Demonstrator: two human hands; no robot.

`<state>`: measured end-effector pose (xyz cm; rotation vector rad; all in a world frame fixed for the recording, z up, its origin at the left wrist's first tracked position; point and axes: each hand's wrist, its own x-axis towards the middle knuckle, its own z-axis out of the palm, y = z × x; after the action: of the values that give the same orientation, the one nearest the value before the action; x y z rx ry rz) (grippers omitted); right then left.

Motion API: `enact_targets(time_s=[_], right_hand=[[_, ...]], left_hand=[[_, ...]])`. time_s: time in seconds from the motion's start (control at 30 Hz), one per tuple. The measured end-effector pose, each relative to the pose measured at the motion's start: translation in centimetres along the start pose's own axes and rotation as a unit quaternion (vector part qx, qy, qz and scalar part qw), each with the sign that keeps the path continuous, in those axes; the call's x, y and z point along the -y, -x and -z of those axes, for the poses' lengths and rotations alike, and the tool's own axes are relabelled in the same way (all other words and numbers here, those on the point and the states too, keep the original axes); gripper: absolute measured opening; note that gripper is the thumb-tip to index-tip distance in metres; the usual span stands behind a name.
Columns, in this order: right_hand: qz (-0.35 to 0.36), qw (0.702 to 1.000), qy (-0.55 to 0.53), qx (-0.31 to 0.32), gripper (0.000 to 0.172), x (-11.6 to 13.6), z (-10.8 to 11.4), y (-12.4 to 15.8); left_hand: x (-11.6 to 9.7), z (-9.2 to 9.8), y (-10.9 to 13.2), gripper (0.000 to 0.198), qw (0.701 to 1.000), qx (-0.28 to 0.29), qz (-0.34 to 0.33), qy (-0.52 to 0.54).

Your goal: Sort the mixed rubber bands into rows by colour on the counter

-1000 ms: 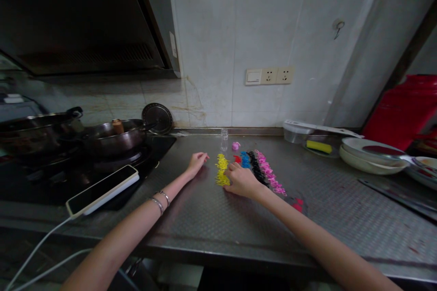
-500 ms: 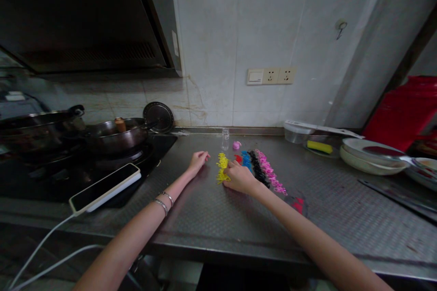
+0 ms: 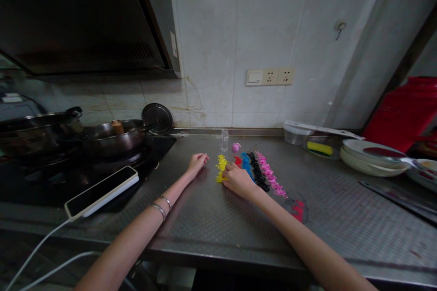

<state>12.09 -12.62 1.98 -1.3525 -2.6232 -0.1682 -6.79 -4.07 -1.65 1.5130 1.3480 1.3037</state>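
Note:
Small looped bands, like little hair ties, lie in colour rows on the metal counter [image 3: 191, 232]. The yellow bands [image 3: 221, 162] lie nearest my left hand, then red bands [image 3: 237, 161], blue bands [image 3: 246, 162], black bands [image 3: 258, 173] and pink bands [image 3: 268, 170]. My right hand [image 3: 239, 181] is closed, its curled fingertips at the lower yellow bands; what they grip is hidden. It covers part of the red and blue rows. Left of the yellow row, my left hand [image 3: 198, 165] rests with fingers curled together; anything between them is too small to make out.
Behind the rows stand a clear small bottle [image 3: 224, 141] and a pink cap-like piece [image 3: 236, 146]. A phone [image 3: 102, 191] with a cable lies left, by pans [image 3: 116, 138] on the stove. Bowls [image 3: 368, 163], a yellow sponge [image 3: 319, 148] and a dark knife-like tool [image 3: 392, 198] are right.
My right hand has barely shifted at the yellow row, and my left hand stays put. The view has moved slightly; more of the red patch near my right forearm shows.

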Motion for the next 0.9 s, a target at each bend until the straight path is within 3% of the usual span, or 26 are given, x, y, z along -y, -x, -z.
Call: enact_targets(time_s=[0.2,0.43,0.57,0.9], right_hand=[[-0.023,0.999,-0.015,0.028,0.024,0.26,0.36,0.2],[-0.014,0.999,-0.037,-0.019,0.027,-0.33,-0.22,-0.12],[-0.026,0.999,-0.033,-0.004,0.033,-0.47,-0.33,-0.34],[-0.009,1.0,-0.019,0.009,0.026,0.0,-0.26,-0.44]], left_hand=[[-0.38,-0.05,0.19,0.029,1.0,-0.003,0.002,0.003],[-0.18,-0.04,0.0,0.029,1.0,-0.001,-0.003,0.009],[-0.14,-0.09,-0.03,0.029,1.0,-0.003,-0.002,0.005],[-0.04,-0.2,-0.18,0.029,1.0,-0.001,0.0,-0.011]])
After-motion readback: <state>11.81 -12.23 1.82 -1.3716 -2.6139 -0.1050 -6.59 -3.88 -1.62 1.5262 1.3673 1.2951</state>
